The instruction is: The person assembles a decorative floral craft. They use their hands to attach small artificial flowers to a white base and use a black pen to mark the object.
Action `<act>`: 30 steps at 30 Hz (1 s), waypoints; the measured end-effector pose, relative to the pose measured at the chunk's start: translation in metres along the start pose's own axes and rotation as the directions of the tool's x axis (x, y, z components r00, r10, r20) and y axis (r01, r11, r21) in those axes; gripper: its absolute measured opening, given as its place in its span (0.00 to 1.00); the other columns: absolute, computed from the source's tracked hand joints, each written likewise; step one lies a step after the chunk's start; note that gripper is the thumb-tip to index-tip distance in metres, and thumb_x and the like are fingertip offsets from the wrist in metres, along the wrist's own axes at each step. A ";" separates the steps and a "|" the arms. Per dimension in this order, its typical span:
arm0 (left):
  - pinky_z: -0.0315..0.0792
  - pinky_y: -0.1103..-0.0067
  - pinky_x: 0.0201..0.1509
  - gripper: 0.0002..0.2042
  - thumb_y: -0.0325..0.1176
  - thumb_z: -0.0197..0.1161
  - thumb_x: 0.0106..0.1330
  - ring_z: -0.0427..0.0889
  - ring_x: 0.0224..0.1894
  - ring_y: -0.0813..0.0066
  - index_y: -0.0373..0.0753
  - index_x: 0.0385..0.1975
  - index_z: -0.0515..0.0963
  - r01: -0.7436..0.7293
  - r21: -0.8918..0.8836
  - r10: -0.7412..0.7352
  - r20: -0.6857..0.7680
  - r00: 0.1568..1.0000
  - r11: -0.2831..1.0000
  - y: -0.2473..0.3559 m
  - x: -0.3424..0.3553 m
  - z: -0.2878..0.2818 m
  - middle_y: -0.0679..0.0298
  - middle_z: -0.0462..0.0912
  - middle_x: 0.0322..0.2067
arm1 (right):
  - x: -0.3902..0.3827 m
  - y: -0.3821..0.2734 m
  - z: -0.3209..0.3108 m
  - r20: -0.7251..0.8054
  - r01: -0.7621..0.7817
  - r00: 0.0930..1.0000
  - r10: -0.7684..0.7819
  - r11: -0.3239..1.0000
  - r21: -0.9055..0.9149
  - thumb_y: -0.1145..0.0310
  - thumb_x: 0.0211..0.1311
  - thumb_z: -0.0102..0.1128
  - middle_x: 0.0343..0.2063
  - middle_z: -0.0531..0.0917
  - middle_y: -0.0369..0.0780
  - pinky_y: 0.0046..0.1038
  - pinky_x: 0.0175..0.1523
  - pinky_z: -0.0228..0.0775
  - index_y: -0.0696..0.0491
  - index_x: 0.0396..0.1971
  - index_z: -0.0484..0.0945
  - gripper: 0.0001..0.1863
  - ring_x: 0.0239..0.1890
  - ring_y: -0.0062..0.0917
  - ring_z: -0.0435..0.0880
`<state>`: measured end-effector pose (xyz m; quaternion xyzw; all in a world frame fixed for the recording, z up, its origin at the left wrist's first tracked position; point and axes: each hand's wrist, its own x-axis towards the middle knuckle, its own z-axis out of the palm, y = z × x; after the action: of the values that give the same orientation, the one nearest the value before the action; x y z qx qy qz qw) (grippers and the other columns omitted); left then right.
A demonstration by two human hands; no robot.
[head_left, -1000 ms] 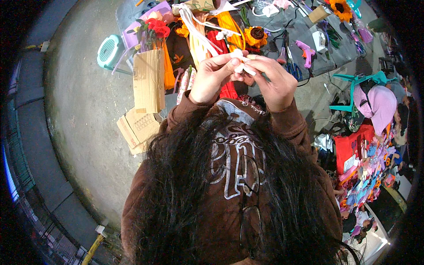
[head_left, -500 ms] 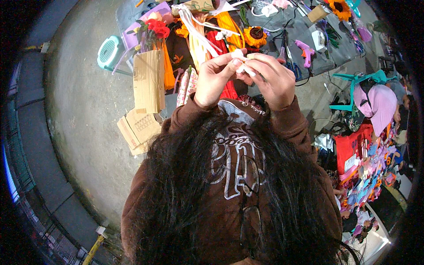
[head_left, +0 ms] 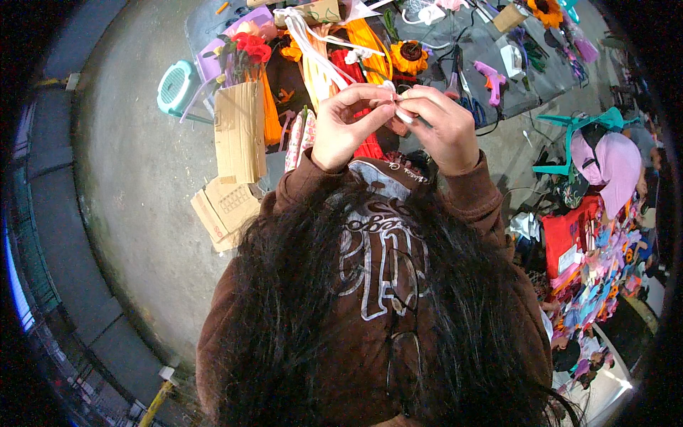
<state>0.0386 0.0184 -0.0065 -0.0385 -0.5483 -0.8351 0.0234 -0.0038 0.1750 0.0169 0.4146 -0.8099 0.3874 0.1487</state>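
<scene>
Over the near edge of the table, both hands meet at the fingertips around a small white piece (head_left: 404,116). My left hand (head_left: 345,132) pinches it between thumb and forefinger. From the other side, my right hand (head_left: 449,132) grips it with thumb and bent fingers. White shows above and below the fingertips; the rest is covered, so its kind is unclear. Just beyond lie bundles of white strips (head_left: 311,44) and orange strips (head_left: 370,48), with a sunflower-like flower (head_left: 410,58) to their right. Red flowers (head_left: 252,48) stand farther left.
A pink glue gun (head_left: 491,80) and blue-handled scissors (head_left: 469,103) lie right on the dark table (head_left: 525,104). Upright cardboard (head_left: 239,135) stands left of my hands, near a pale green stool (head_left: 179,87). A teal stool (head_left: 569,146) is at right, beside heaped colourful items (head_left: 587,285).
The fingertips have drawn closer together, and less of the white piece shows between them. My left hand's fingers have straightened a little. Both hands stay over the same spot.
</scene>
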 end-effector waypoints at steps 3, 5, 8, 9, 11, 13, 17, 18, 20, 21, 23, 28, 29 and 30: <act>0.71 0.83 0.42 0.08 0.21 0.58 0.55 0.76 0.36 0.78 0.29 0.34 0.74 -0.007 0.029 0.008 -0.018 1.000 1.000 -0.002 0.000 0.000 0.59 0.78 0.34 | 0.002 -0.004 -0.004 0.046 0.016 0.999 -0.014 0.999 -0.051 0.75 0.44 0.59 0.27 0.75 0.40 0.26 0.36 0.70 0.56 0.25 0.73 0.06 0.31 0.31 0.76; 0.72 0.83 0.41 0.07 0.22 0.58 0.55 0.76 0.35 0.78 0.29 0.34 0.74 -0.003 0.048 0.006 -0.065 0.998 0.999 -0.008 0.000 -0.002 0.59 0.78 0.32 | 0.001 -0.003 -0.001 0.035 0.034 0.999 -0.033 0.999 -0.042 0.75 0.44 0.59 0.27 0.76 0.40 0.26 0.36 0.70 0.56 0.25 0.73 0.07 0.32 0.31 0.76; 0.72 0.83 0.39 0.07 0.23 0.58 0.55 0.77 0.33 0.78 0.29 0.33 0.74 0.004 0.053 0.003 -0.130 0.991 0.999 -0.011 0.001 -0.002 0.58 0.78 0.31 | 0.001 -0.002 -0.001 0.005 0.053 0.999 -0.052 0.997 -0.050 0.74 0.44 0.59 0.27 0.77 0.40 0.25 0.37 0.70 0.56 0.26 0.73 0.07 0.31 0.31 0.77; 0.73 0.83 0.38 0.07 0.23 0.58 0.55 0.77 0.32 0.78 0.29 0.32 0.74 -0.009 0.076 0.019 -0.132 0.991 0.997 -0.011 0.001 -0.002 0.58 0.78 0.31 | 0.000 -0.002 0.000 -0.007 0.058 0.998 -0.059 0.997 -0.055 0.74 0.44 0.59 0.27 0.77 0.40 0.25 0.37 0.70 0.56 0.26 0.73 0.07 0.31 0.31 0.77; 0.73 0.82 0.38 0.06 0.24 0.58 0.56 0.77 0.32 0.78 0.29 0.32 0.74 -0.024 0.086 0.037 -0.149 0.988 0.996 -0.011 0.001 -0.002 0.58 0.78 0.30 | -0.001 -0.005 0.001 -0.038 -0.024 0.999 0.025 0.999 0.031 0.73 0.45 0.59 0.27 0.78 0.41 0.25 0.35 0.71 0.56 0.26 0.73 0.07 0.30 0.31 0.78; 0.73 0.82 0.37 0.06 0.24 0.58 0.56 0.77 0.31 0.78 0.29 0.31 0.74 -0.031 0.057 0.041 -0.179 0.983 0.998 -0.012 0.001 -0.001 0.59 0.78 0.30 | -0.001 -0.009 0.003 -0.064 -0.097 0.993 0.103 0.991 0.086 0.72 0.46 0.59 0.27 0.79 0.41 0.25 0.34 0.71 0.57 0.27 0.74 0.07 0.29 0.31 0.79; 0.73 0.83 0.37 0.06 0.23 0.59 0.54 0.77 0.31 0.78 0.29 0.31 0.75 -0.056 0.053 0.065 -0.185 0.981 0.997 -0.011 0.000 -0.001 0.59 0.79 0.30 | -0.001 -0.010 0.003 -0.093 -0.134 0.985 0.148 0.981 0.140 0.73 0.48 0.59 0.27 0.80 0.42 0.25 0.32 0.72 0.57 0.29 0.74 0.07 0.28 0.30 0.80; 0.72 0.83 0.38 0.06 0.24 0.60 0.54 0.77 0.32 0.79 0.29 0.31 0.75 -0.074 0.047 0.081 -0.167 0.983 0.996 -0.013 0.000 -0.002 0.59 0.79 0.30 | -0.001 -0.009 0.004 -0.094 -0.121 0.986 0.136 0.981 0.153 0.73 0.48 0.58 0.27 0.80 0.42 0.24 0.32 0.72 0.58 0.30 0.75 0.08 0.28 0.30 0.80; 0.72 0.83 0.38 0.07 0.23 0.60 0.53 0.77 0.31 0.78 0.29 0.31 0.75 -0.108 0.053 0.115 -0.154 0.981 0.993 -0.014 -0.001 -0.002 0.58 0.79 0.30 | -0.002 -0.009 0.005 -0.110 -0.157 0.978 0.178 0.972 0.175 0.74 0.49 0.58 0.27 0.80 0.42 0.24 0.32 0.72 0.57 0.30 0.75 0.07 0.28 0.30 0.80; 0.73 0.82 0.37 0.07 0.22 0.60 0.53 0.78 0.30 0.76 0.28 0.32 0.75 -0.123 0.064 0.131 -0.156 0.979 0.990 -0.014 -0.001 -0.002 0.57 0.79 0.30 | -0.003 -0.009 0.005 -0.119 -0.177 0.972 0.201 0.967 0.185 0.75 0.49 0.57 0.28 0.80 0.42 0.24 0.32 0.72 0.57 0.30 0.75 0.07 0.28 0.29 0.80; 0.74 0.81 0.36 0.08 0.20 0.59 0.53 0.78 0.29 0.74 0.27 0.33 0.74 -0.130 0.085 0.142 -0.162 0.976 0.988 -0.014 -0.001 -0.001 0.55 0.79 0.30 | -0.003 -0.008 0.004 -0.102 -0.188 0.972 0.211 0.962 0.196 0.75 0.49 0.57 0.27 0.79 0.42 0.23 0.32 0.71 0.57 0.30 0.75 0.07 0.27 0.29 0.80; 0.75 0.81 0.36 0.08 0.20 0.59 0.53 0.78 0.30 0.74 0.27 0.33 0.74 -0.123 0.108 0.134 -0.102 0.986 0.987 -0.008 -0.002 -0.002 0.56 0.79 0.30 | -0.002 -0.008 0.000 -0.065 -0.187 0.977 0.203 0.963 0.193 0.76 0.48 0.57 0.25 0.78 0.42 0.23 0.30 0.69 0.57 0.29 0.75 0.07 0.26 0.29 0.78; 0.75 0.80 0.37 0.08 0.20 0.59 0.53 0.78 0.30 0.75 0.27 0.33 0.74 -0.138 0.130 0.150 -0.086 0.985 0.982 -0.007 -0.001 -0.003 0.56 0.79 0.30 | -0.002 -0.006 0.001 -0.072 -0.167 0.980 0.183 0.969 0.184 0.76 0.48 0.57 0.24 0.77 0.42 0.23 0.30 0.69 0.58 0.29 0.75 0.07 0.26 0.29 0.78; 0.75 0.80 0.37 0.08 0.20 0.59 0.53 0.78 0.30 0.75 0.27 0.33 0.74 -0.155 0.151 0.167 -0.070 0.984 0.976 -0.007 -0.001 -0.004 0.57 0.78 0.30 | -0.002 -0.005 0.001 -0.077 -0.147 0.984 0.162 0.974 0.175 0.76 0.48 0.57 0.24 0.77 0.42 0.24 0.30 0.68 0.58 0.29 0.74 0.07 0.25 0.29 0.77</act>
<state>0.0388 0.0169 -0.0145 -0.0468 -0.6010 -0.7894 0.1161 0.0015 0.1733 0.0181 0.3435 -0.7965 0.4832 0.1191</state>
